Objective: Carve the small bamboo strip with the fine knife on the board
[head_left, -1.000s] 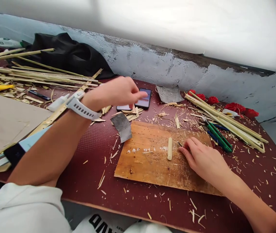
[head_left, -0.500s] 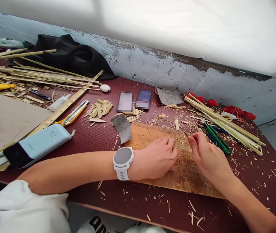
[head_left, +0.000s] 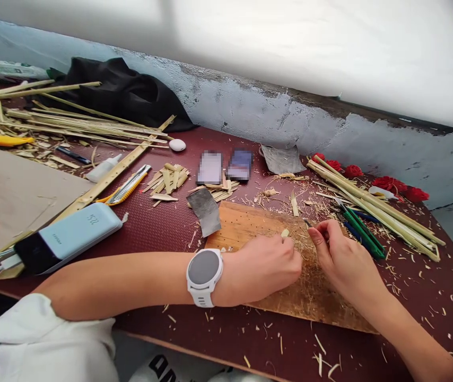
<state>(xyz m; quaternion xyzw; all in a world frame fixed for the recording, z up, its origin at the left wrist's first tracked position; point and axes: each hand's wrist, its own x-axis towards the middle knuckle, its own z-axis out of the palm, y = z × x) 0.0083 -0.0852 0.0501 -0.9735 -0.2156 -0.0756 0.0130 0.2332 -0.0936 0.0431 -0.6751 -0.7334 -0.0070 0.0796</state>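
Observation:
My left hand [head_left: 266,268], with a white watch [head_left: 203,276] on the wrist, rests on the wooden board [head_left: 242,223] and is closed on a short pale bamboo piece [head_left: 285,233] whose tip pokes out above the fingers. My right hand [head_left: 340,260] lies just to the right of it on the board, fingers pinched on a small dark blade [head_left: 308,223] that points toward the bamboo piece. The two hands almost touch. Fine shavings cover the board under them.
A grey sandpaper scrap [head_left: 205,210] lies at the board's left corner. Two phones [head_left: 225,165], bamboo chips [head_left: 166,180], a utility knife [head_left: 129,184], a power bank [head_left: 67,236] and long bamboo strips [head_left: 71,124] lie to the left. Green sticks [head_left: 359,228], bamboo stems [head_left: 373,204] and red roses [head_left: 389,183] are on the right.
My left hand came back from the phone to the board and picked up the bamboo piece. My right hand rose from flat on the board into a pinch near it.

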